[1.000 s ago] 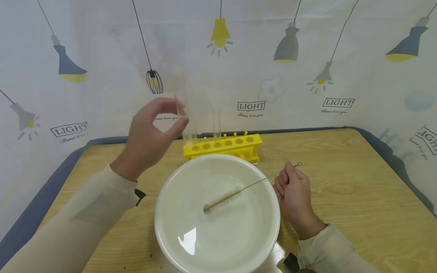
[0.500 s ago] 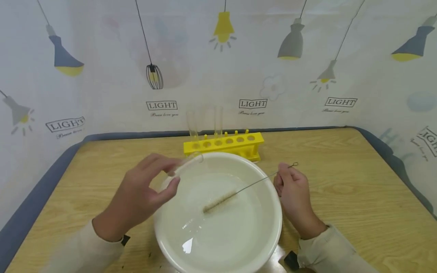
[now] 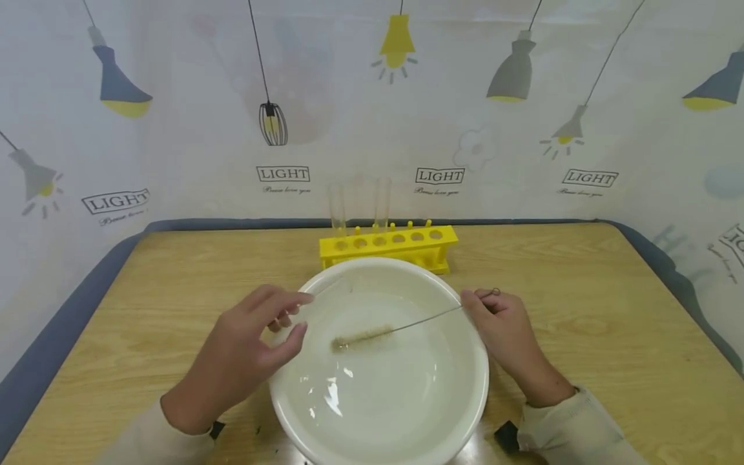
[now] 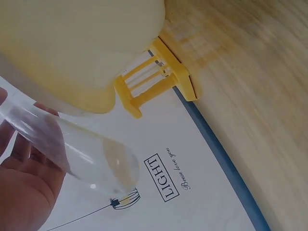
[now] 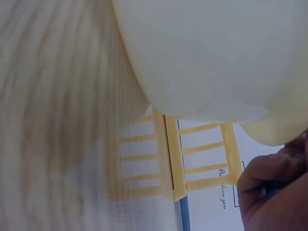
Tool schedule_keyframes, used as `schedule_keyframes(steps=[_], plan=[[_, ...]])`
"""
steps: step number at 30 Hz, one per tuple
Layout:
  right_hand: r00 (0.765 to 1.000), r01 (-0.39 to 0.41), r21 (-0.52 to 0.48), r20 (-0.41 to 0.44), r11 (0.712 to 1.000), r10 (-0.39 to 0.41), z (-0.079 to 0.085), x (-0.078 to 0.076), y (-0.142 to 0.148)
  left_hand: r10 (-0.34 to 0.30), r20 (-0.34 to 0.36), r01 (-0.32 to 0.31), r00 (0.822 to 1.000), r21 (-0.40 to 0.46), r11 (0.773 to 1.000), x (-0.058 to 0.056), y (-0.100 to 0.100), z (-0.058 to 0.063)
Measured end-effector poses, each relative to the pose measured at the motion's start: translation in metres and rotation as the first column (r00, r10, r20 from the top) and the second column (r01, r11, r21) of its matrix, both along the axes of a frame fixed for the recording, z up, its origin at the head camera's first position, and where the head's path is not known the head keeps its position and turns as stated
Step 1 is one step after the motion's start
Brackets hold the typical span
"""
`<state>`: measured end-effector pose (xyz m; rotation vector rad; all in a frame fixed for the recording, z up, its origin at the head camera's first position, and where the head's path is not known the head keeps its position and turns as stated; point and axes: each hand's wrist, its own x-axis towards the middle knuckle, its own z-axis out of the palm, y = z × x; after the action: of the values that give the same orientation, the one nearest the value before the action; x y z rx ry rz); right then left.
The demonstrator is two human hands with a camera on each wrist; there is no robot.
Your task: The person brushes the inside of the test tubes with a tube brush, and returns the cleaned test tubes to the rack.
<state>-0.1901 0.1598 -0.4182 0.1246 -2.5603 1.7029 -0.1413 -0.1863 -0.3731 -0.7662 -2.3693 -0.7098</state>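
Observation:
My left hand (image 3: 244, 349) holds a clear glass test tube (image 4: 82, 149) over the basin's left rim; the tube is barely visible in the head view. At the basin's right rim, my right hand (image 3: 506, 329) pinches the thin wire handle of a test tube brush (image 3: 363, 337). Its pale bristles lie at the water in the white basin (image 3: 479, 387), tip toward the left. Behind the basin stands a yellow test tube rack (image 3: 389, 244). Two more clear tubes are upright in it, a left tube (image 3: 337, 203) at the end hole and another tube (image 3: 381, 200) further right.
The basin, with water in it, takes up the middle front of the wooden table (image 3: 581, 310). A white curtain (image 3: 203, 129) printed with lamps hangs along the table's back edge and sides.
My left hand has come down from beside the rack to the basin's left rim, bringing the test tube along. The brush has dipped lower and the water surface now ripples.

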Motion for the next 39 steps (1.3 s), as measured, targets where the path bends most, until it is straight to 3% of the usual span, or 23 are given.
schedule_keyframes(steps=[6, 14, 20, 29, 34, 39], plan=[[1.000, 0.013, 0.017, 0.028, 1.000, -0.013, -0.003, -0.003, -0.004, 0.098, -0.043, -0.102, 0.994, -0.128, 0.986, 0.004, -0.004, -0.003], [1.000, 0.018, -0.065, -0.001, 0.998, -0.018, -0.007, -0.002, -0.003, 0.123, -0.136, -0.148, 0.983, -0.196, 0.969, 0.009, -0.004, -0.001], [1.000, 0.019, -0.078, -0.020, 0.997, -0.020, -0.007, -0.001, 0.000, 0.153, -0.070, -0.166, 0.986, -0.251, 0.954, 0.010, -0.005, -0.001], [0.999, -0.039, -0.165, -0.022, 0.986, 0.036, -0.005, -0.001, 0.000, 0.139, -0.034, -0.143, 0.990, -0.282, 0.949, 0.007, -0.005, -0.014], [0.996, -0.080, -0.254, -0.067, 0.964, 0.065, -0.005, -0.002, 0.004, 0.118, -0.020, -0.119, 0.993, -0.296, 0.948, 0.004, -0.007, -0.017], [0.997, -0.076, -0.372, -0.047, 0.925, 0.063, -0.001, -0.004, 0.006, 0.092, -0.052, -0.104, 0.994, -0.325, 0.940, 0.002, -0.008, -0.018]])
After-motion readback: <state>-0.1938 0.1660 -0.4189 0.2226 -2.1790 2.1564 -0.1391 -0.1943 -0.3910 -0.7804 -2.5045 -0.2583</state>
